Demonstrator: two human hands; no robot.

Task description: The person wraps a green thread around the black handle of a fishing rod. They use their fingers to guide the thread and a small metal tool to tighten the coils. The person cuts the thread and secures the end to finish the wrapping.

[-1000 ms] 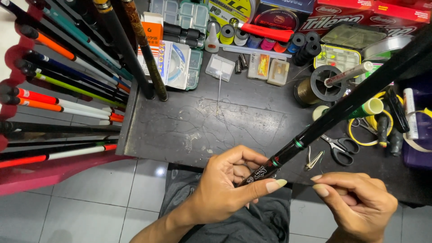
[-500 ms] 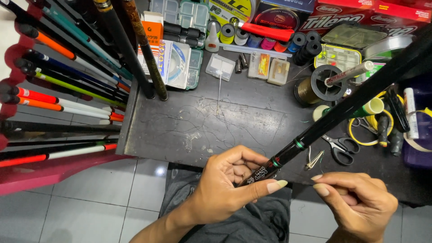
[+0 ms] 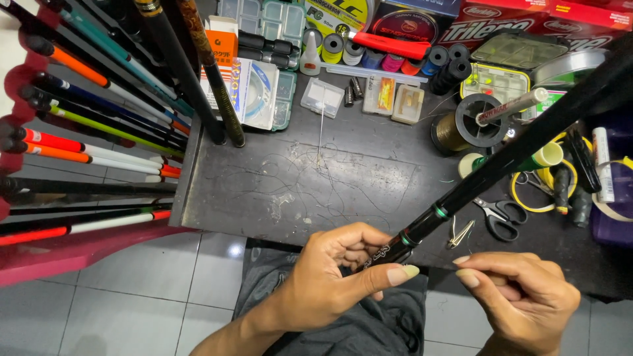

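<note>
My left hand (image 3: 330,277) is wrapped around the butt end of a black fishing rod (image 3: 501,161), fingers curled over it and thumb stretched out flat beneath. The rod runs from that grip up and away to my right, slanting across the dark, scratched workbench (image 3: 290,184) and out of view at the top corner. My right hand (image 3: 521,300) sits just beside the butt, lower right, thumb and forefinger pinched nearly closed; whether they pinch a thin line I cannot tell. Scissors (image 3: 498,214) lie under the rod. Spools and small tackle boxes crowd the bench's far edge. Coloured rods (image 3: 92,138) rest in a rack at my left, above grey floor tiles.
</note>
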